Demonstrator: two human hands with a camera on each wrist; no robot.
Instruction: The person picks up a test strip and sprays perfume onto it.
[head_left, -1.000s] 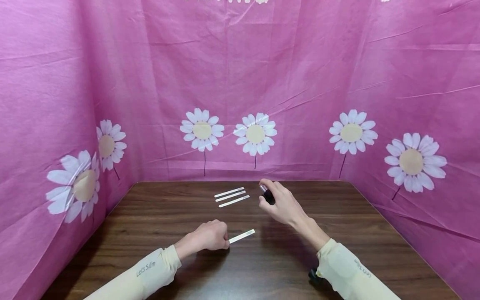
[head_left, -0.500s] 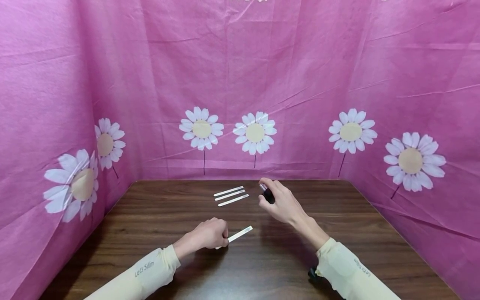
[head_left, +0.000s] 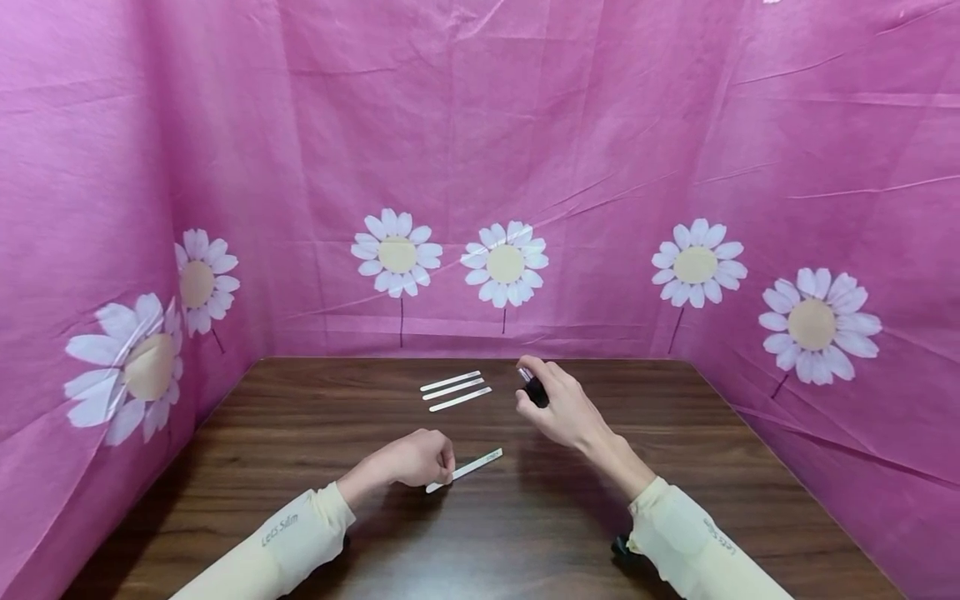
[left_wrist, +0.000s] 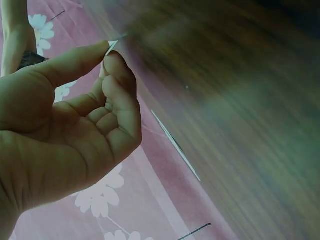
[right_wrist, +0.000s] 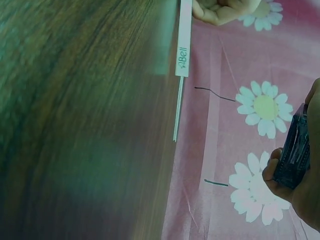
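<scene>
My left hand (head_left: 418,458) pinches a slim white paper strip (head_left: 477,463) between thumb and forefinger, above the table. One end of this strip is rounded, and the other carries print that reads "Bell" in the right wrist view. To the right, my right hand (head_left: 564,408) grips a small dark bottle (head_left: 535,390) with a shiny top; its forefinger lies over that top. In the right wrist view the ribbed dark bottle (right_wrist: 295,150) is partly covered by the fingers. Three similar white strips (head_left: 455,390) lie side by side farther back on the table.
The dark wood-grain table (head_left: 322,417) has its far edge against a pink cloth (head_left: 585,150) with daisies, which also hangs along both sides. A black object (head_left: 624,547) shows beneath the right sleeve's cuff.
My left hand has risen slightly and shifted left with the pinched strip, whose rounded end now shows past the fingers. My right hand has stayed almost still with the bottle.
</scene>
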